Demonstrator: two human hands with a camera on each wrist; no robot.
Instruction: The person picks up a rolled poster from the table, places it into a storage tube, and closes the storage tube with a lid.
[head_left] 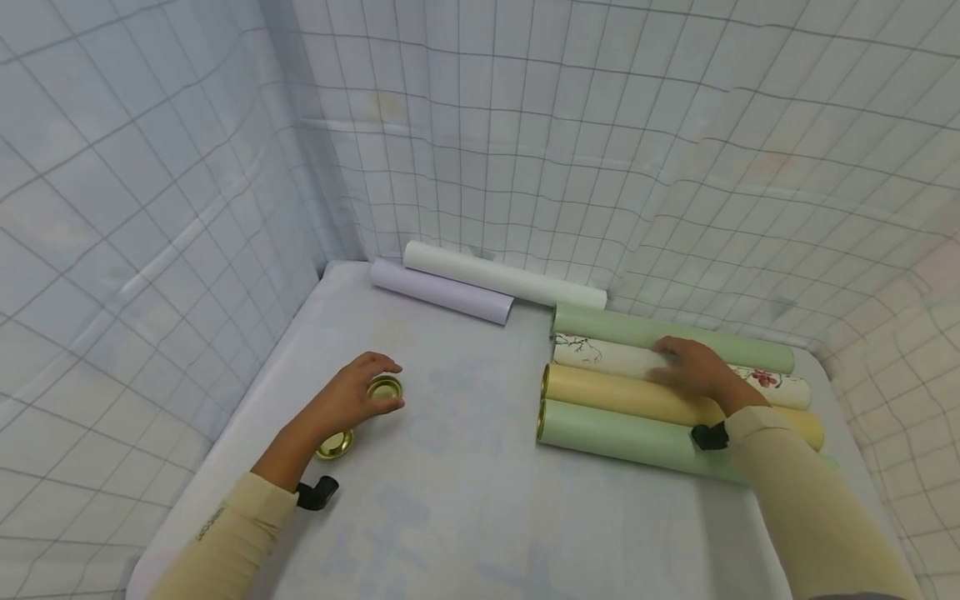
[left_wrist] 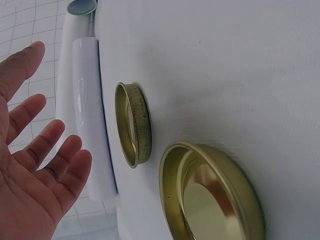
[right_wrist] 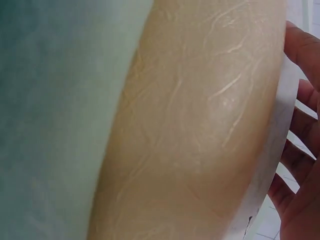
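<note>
My left hand (head_left: 352, 396), fingers spread and thumb apart, hovers over a round gold metal lid (head_left: 385, 388). In the left wrist view that lid (left_wrist: 133, 125) stands clear of the fingers (left_wrist: 45, 145). A second gold lid (head_left: 334, 444) lies beside the wrist. Over at the right, my right hand (head_left: 693, 371) reaches across a white floral roll (head_left: 600, 354), holding nothing. The right wrist view has its fingers (right_wrist: 302, 125) close along the white roll's side; whether they touch it I cannot tell. A yellow roll (right_wrist: 200, 120) fills the middle of that view.
Green rolls (head_left: 667, 329) (head_left: 615, 433) lie on either side of the floral roll and the yellow roll (head_left: 622, 392). A lilac roll (head_left: 442, 292) and a white roll (head_left: 502, 273) are at the back. Gridded white cloth walls (head_left: 525, 125) surround the table (head_left: 465, 500).
</note>
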